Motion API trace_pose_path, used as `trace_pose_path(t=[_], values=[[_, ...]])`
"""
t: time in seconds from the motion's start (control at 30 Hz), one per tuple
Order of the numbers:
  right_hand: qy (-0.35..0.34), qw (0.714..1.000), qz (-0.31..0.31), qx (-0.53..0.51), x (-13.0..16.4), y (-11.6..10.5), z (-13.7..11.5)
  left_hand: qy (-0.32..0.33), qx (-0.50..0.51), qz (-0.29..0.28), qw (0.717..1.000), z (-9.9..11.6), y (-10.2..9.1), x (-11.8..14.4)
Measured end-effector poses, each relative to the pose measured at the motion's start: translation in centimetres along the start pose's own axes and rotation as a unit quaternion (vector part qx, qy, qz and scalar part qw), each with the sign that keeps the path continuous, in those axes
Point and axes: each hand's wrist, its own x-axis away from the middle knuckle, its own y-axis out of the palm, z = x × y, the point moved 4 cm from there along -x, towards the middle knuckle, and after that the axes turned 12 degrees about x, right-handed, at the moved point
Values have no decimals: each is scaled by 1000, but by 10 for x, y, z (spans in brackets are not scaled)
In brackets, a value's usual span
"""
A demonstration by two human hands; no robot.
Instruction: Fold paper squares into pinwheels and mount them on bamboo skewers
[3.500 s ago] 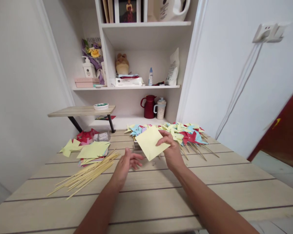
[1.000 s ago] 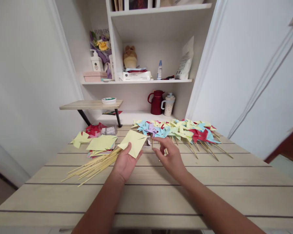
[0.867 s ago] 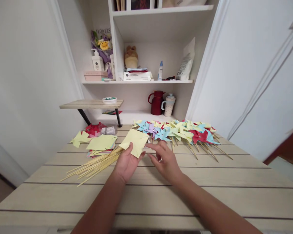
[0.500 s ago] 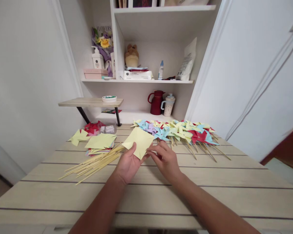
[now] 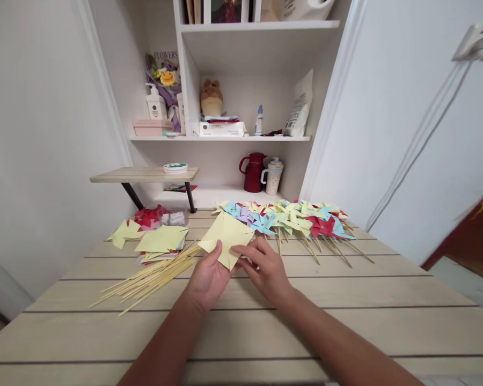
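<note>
while both hands are working above the middle of the desk (image 5: 346, 321), the left hand (image 5: 207, 276) is holding a pale yellow paper square (image 5: 226, 239) from beneath, its thumb lying on the sheet's near left edge and its grip closed on that paper. the right hand (image 5: 265, 268) is meeting the same sheet at its near right corner, fingers (image 5: 245, 250) pinched together on the paper's edge, so both grips are clamped on the square. the sheet is tilting up a little off the desk, with one corner pointing away from the person and faint crease lines crossing it.

just left of the left hand, a bundle of thin wooden sticks (image 5: 153, 279) is lying fanned out on the desk. beyond the sticks, a stack of coloured paper sheets (image 5: 161, 244) is sitting with a yellow one on top, and red paper scraps (image 5: 147, 217) are lying behind it. across the far side of the desk, a heap of finished paper pinwheels (image 5: 290, 219) in yellow, blue, red and purple is spreading out, their sticks pointing toward the person. on the low shelf behind, a red jug (image 5: 253, 172) and a white mug (image 5: 272, 177) are standing side by side.
</note>
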Motion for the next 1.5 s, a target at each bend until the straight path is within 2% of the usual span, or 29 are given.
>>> trace_pose_path(t=[0.2,0.37,0.7,1.2,1.4,1.5], values=[[24,999,39,-11,-3,-9,4,-2,-12,-12,1000,-1,4,1],[25,998,47,-25,-4,-11,3,5,-20,-14,1000,-2,4,1],[95,993,45,-57,-8,-12,5,7,-52,-16,998,-5,4,1],[93,993,51,-42,-10,-16,8,15,-59,-32,998,-2,6,2],[79,993,37,-74,-10,-21,6,21,-74,-20,997,-2,6,3],[92,993,42,-66,-13,-29,10,25,-106,12,994,-1,2,3]])
